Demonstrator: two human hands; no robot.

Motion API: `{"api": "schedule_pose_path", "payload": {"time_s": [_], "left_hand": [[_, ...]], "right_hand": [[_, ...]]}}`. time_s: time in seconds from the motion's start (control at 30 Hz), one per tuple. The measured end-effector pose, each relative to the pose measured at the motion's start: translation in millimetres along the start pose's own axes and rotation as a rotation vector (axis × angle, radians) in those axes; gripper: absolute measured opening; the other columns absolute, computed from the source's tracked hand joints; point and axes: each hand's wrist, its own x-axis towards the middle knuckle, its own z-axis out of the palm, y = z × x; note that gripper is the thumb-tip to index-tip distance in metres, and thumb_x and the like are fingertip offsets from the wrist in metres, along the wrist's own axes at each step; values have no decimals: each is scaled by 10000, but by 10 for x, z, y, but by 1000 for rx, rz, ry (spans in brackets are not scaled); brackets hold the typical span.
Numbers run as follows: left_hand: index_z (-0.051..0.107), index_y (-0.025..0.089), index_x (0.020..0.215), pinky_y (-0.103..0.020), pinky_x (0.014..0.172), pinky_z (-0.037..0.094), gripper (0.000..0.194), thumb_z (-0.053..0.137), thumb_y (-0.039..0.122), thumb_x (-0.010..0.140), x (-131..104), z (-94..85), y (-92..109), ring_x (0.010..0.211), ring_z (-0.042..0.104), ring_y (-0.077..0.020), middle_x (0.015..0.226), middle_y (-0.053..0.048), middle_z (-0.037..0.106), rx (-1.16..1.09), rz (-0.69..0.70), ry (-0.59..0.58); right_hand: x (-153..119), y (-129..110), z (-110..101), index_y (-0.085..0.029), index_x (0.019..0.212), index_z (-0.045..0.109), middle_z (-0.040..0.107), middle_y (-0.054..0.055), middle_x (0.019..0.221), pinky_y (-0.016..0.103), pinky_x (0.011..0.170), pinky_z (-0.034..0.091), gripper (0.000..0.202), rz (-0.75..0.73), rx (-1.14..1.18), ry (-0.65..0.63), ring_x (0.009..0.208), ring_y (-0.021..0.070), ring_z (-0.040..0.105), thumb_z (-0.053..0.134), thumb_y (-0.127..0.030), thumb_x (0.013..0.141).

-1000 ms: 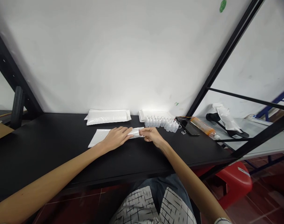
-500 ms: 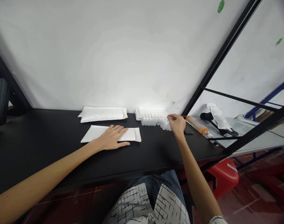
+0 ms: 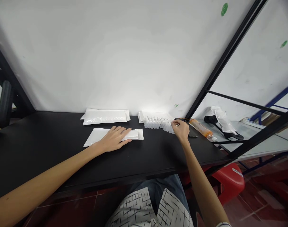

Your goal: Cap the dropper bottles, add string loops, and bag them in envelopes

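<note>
Under my left hand [image 3: 115, 138] lies a white bubble mailer [image 3: 93, 136]. The hand rests flat on it, fingers stretched out and thumb apart. A plain white strip shows at the mailer's right end, just past my fingertips. At the right, a row of small translucent white plastic bottles [image 3: 155, 123] with thin tips stands close together. My right hand [image 3: 181, 128] is at the row's right end, thumb and fingers pinched together. A small pale bit shows at the fingers, too little to make out.
More white bubble mailers [image 3: 106, 116] lie along the wall behind my left hand. A white stack [image 3: 155, 114] sits behind the bottles. To the right are an orange-labelled clear bottle [image 3: 202, 128], a dark flat object [image 3: 193, 136] and a black metal frame [image 3: 206, 85]. A red stool [image 3: 230, 181] stands below.
My right hand has turned a little and shifted slightly down at the bottles' right end. The left hand stays on the mailer, whose right end now looks flatter. The view has shifted slightly.
</note>
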Motion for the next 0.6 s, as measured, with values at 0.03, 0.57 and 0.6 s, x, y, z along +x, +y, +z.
{"api": "schedule_pose_path", "payload": {"time_s": [0.03, 0.57, 0.6], "left_hand": [[513, 145, 1369, -423, 869, 430, 574, 251, 523, 1025, 6, -8, -3, 1008, 597, -276, 1170, -160, 644, -5, -6, 17], [489, 89, 1375, -397, 826, 462, 555, 278, 470, 1031, 46, -37, 10, 927, 577, -259, 1091, -174, 602, 26, -49, 178], [495, 93, 1369, -396, 819, 464, 546, 279, 465, 1031, 49, -44, 20, 917, 577, -258, 1070, -168, 605, 29, -53, 180]], "right_hand": [[-16, -39, -16, -188, 813, 737, 746, 75, 846, 310, 693, 446, 204, -8, 73, 25, 806, 245, 655, 580, -305, 756], [-680, -972, 448, -148, 764, 681, 660, 20, 655, 212, 380, 230, 199, 104, 931, -743, 397, 62, 451, 712, -296, 633], [-714, -1023, 488, -149, 777, 693, 642, 8, 625, 205, 379, 228, 187, 96, 915, -820, 400, 63, 458, 695, -275, 639]]}}
